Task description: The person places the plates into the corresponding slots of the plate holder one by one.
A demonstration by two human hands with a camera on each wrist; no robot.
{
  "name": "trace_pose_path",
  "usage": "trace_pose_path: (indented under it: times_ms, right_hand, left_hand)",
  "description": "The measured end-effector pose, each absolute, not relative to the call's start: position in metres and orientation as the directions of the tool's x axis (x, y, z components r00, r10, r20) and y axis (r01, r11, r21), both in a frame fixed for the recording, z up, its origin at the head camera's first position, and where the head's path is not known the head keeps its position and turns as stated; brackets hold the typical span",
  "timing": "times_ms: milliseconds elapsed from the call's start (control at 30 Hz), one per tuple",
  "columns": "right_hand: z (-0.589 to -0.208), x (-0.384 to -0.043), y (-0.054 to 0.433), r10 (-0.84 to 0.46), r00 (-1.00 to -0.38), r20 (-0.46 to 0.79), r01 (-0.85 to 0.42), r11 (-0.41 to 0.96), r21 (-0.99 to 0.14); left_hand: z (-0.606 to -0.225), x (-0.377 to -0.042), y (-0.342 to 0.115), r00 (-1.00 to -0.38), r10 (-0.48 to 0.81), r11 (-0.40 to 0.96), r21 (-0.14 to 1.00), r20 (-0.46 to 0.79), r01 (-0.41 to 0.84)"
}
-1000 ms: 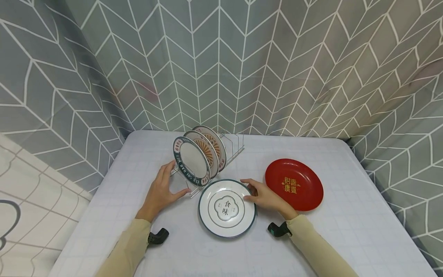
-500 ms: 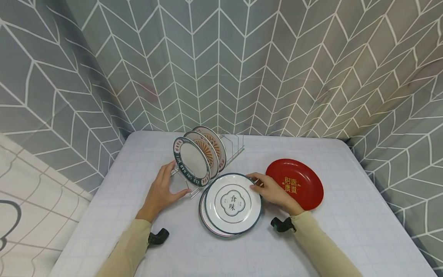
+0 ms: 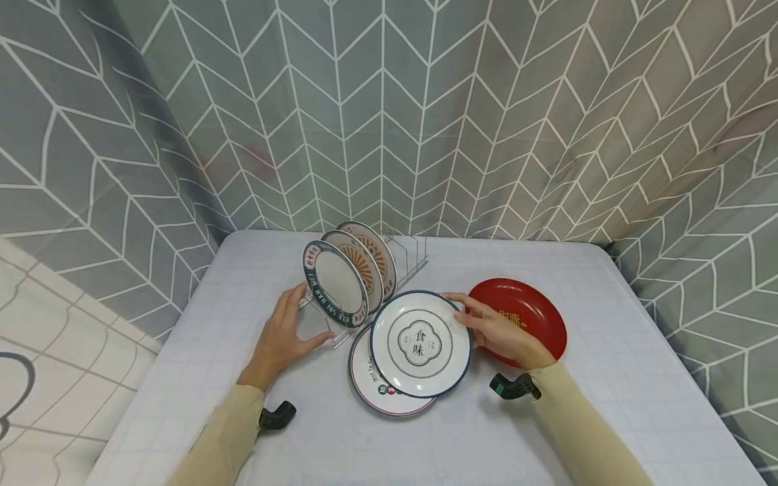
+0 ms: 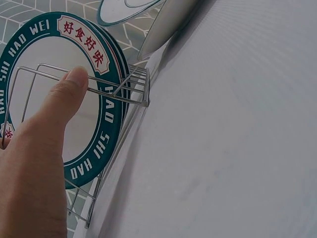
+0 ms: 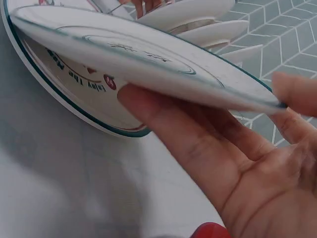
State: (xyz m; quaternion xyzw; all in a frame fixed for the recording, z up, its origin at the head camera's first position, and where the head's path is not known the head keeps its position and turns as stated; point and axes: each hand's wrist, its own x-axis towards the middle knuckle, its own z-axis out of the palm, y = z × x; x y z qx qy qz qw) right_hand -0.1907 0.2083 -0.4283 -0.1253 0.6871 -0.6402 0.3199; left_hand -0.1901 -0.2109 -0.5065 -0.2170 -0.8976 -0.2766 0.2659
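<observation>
Beside the wire rack [image 4: 115,95], gripped by the left hand [image 3: 281,341], the white plate [image 3: 421,344] is lifted over the lower plate [image 3: 365,372]; it looks light, stiff and slippery. Its rim [image 3: 469,356] is the good place, where the right hand [image 3: 497,335] pinches it; since the earlier frame, it is moved further right.

Lettering on plates
Front racked plate [image 3: 335,284]: "HAO SHI HAO WEI", 好食好味; held plate [image 3: 421,344]: 食味; plate beneath [image 3: 367,379]: "Enjoy The"; red plate [image 3: 531,307]: gold characters, partly hidden.
</observation>
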Motion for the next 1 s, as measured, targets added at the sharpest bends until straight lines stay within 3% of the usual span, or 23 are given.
trace_pose_path:
  times_ms: [167,400,833,1000]
  right_hand:
    - [-0.427,-0.190,0.216,-0.602,-0.763,-0.236,0.210,0.115,-0.971]
    - [-0.404,-0.190,0.227,-0.510,-0.849,-0.138,0.127,0.057,-0.990]
    - [-0.371,-0.202,0.246,-0.537,-0.839,0.085,-0.043,-0.089,-0.995]
    - [-0.357,-0.207,0.248,-0.519,-0.847,0.118,-0.084,-0.088,-0.993]
  left_hand:
    - [-0.506,-0.190,-0.211,-0.764,0.241,0.748,0.388,0.598,0.539]
    - [-0.507,-0.190,-0.211,-0.760,0.243,0.748,0.383,0.602,0.542]
    - [-0.506,-0.190,-0.211,-0.755,0.240,0.751,0.376,0.610,0.543]
    - [-0.507,-0.190,-0.210,-0.752,0.240,0.753,0.370,0.614,0.543]
